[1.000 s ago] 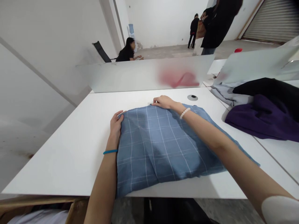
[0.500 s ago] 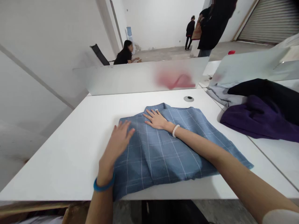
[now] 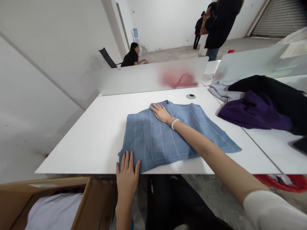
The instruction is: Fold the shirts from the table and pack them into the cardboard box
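Observation:
A blue shirt (image 3: 163, 143) with thin white checks lies spread on the white table (image 3: 96, 134), its collar toward the far side. My left hand (image 3: 128, 169) rests flat on the shirt's near left corner, fingers stretched toward the far side. Just below the collar, my right hand (image 3: 161, 112) presses flat with fingers spread, and that forearm crosses over the shirt. Part of the shirt's right half is hidden under the right arm.
Purple, black and grey clothes (image 3: 254, 108) lie heaped at the right. A frosted divider (image 3: 134, 78) borders the table's far edge. Below left stands a cardboard box (image 3: 81, 204) holding pale cloth. A red-lined bin (image 3: 283, 182) is at lower right. Several people are beyond the divider.
My left hand has moved from the shirt's upper left side down to its near left corner. My right hand stays near the collar. The view has tilted down, showing more of the box.

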A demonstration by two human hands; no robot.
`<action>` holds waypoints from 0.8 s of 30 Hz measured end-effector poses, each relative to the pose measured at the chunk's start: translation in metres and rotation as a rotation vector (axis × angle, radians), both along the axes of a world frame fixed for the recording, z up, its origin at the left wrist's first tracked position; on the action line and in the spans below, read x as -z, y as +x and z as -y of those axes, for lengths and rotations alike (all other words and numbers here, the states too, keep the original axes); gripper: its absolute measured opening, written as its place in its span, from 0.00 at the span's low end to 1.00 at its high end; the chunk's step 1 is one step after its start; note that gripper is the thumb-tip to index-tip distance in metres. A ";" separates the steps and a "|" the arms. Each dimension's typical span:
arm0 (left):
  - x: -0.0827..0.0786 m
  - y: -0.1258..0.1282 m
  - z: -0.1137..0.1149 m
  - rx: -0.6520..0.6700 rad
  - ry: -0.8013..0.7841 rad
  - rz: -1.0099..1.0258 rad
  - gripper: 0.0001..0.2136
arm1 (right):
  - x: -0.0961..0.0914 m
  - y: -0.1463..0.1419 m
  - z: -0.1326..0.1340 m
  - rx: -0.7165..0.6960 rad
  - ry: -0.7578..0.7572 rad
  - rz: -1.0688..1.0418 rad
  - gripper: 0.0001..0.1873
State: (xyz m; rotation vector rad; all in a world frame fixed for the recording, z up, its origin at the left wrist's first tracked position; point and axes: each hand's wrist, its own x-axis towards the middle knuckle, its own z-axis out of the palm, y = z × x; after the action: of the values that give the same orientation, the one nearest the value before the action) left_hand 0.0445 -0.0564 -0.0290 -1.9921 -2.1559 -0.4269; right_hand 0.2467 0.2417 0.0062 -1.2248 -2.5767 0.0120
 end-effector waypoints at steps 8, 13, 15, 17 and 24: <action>-0.025 0.049 -0.017 0.039 0.053 -0.034 0.27 | -0.034 0.080 0.156 -0.208 0.020 0.029 0.29; -0.015 0.096 -0.024 0.220 0.058 0.056 0.26 | 0.006 0.155 0.232 0.067 -0.006 0.014 0.29; -0.006 0.089 -0.024 0.209 0.057 0.078 0.27 | 0.026 0.186 0.239 0.242 0.004 0.017 0.29; 0.003 0.068 -0.023 0.180 0.051 0.090 0.28 | 0.039 0.212 0.240 0.393 0.025 0.024 0.29; 0.012 -0.016 -0.029 0.308 -0.023 -0.084 0.28 | 0.041 0.227 0.246 0.510 0.072 0.081 0.30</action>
State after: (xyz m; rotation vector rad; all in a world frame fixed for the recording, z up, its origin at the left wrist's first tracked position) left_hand 0.0282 -0.0269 -0.0409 -2.3192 -1.8175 -0.3535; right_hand 0.4741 -0.0039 -0.0353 -1.8443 -2.2285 -0.2378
